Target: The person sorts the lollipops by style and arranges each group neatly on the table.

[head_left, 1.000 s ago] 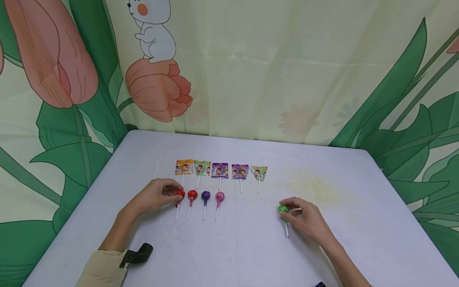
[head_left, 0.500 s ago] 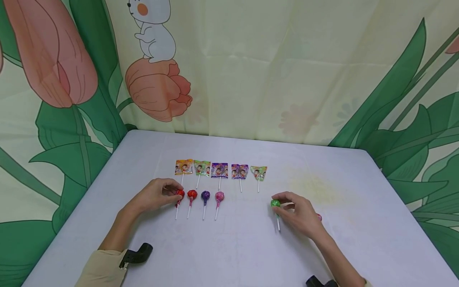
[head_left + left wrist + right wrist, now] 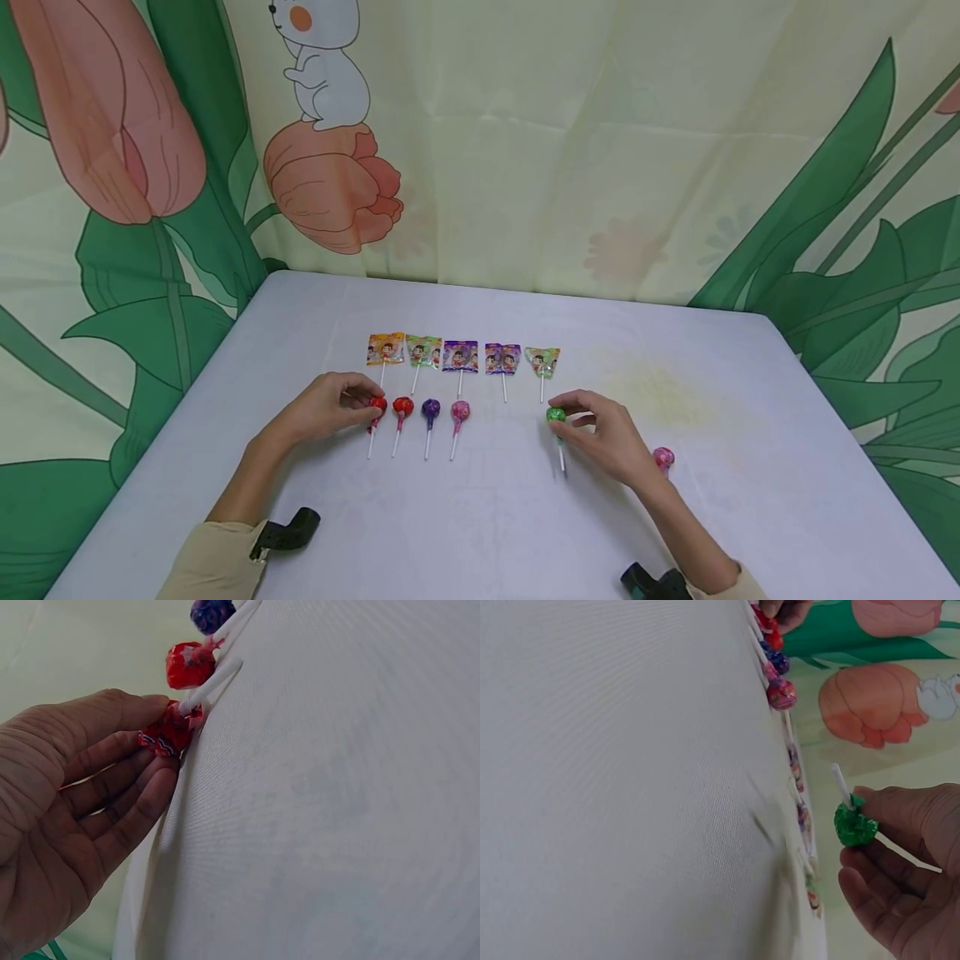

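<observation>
My left hand (image 3: 335,408) pinches a red lollipop (image 3: 169,729) at the left end of the front row, its white stick toward me. Beside it lie another red lollipop (image 3: 402,406), a purple one (image 3: 431,409) and a pink lollipop (image 3: 460,411). To the right of that row, my right hand (image 3: 602,429) pinches a green lollipop (image 3: 855,825) by its round head between thumb and fingers. Its stick points down toward the near edge in the head view, and the right wrist view shows it held off the cloth.
Behind the row lie several flat-wrapped lollipops in orange (image 3: 386,348), green (image 3: 423,351) and purple (image 3: 460,356) packets. Another pink lollipop (image 3: 663,458) is partly hidden behind the right forearm. A white cloth covers the table (image 3: 465,533); a printed curtain (image 3: 525,167) hangs behind.
My right hand has moved left with the green lollipop, toward the front row, uncovering a pink lollipop behind the forearm. The left hand stays on the red lollipop.
</observation>
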Tool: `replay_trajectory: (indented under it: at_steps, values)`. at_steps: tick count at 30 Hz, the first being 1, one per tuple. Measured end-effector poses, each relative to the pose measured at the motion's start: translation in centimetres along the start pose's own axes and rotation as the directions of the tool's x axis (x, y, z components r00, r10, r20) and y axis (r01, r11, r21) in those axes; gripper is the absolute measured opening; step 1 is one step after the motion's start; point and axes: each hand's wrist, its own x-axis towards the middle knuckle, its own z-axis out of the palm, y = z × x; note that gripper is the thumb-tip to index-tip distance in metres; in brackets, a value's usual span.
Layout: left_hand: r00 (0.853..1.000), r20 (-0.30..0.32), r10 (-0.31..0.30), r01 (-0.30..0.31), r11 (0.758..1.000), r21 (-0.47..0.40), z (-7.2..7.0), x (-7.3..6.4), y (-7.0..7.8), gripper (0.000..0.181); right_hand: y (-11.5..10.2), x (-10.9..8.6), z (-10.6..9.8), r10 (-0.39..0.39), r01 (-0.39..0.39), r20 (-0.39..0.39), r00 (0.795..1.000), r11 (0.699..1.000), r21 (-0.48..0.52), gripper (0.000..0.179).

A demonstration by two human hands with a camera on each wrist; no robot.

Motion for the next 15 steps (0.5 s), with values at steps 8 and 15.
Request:
replay_trajectory:
  at_steps: [8, 15]
  values:
    - [1.0, 0.005, -0.007, 0.007, 1.0, 0.003, -0.1, 0.1, 0.1, 0.024, -0.5, 0.8, 1.2, -0.038, 0.037, 0.006, 0.999, 0.999, 0.034, 0.03]
    - [1.0, 0.01, -0.007, 0.006, 1.0, 0.013, 0.0, 0.2, -0.3, 0.024, -1.2, 1.7, 2.4, -0.04, 0.039, 0.027, 0.999, 0.998, 0.051, 0.03]
